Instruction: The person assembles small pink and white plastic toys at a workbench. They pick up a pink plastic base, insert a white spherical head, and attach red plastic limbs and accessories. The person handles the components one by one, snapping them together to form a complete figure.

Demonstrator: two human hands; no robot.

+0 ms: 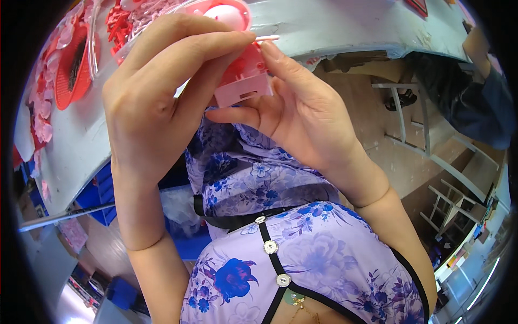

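Holding a slotted pink part (232,94), pale stick (268,38) — both hands (154,92) (313,110).

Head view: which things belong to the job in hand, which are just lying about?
In the job:
pink plastic part, held in the right hand
thin white stick, at the left hand's fingertips
red pieces and red tray, probably supplies

Apparently just lying about:
blue bin
stool
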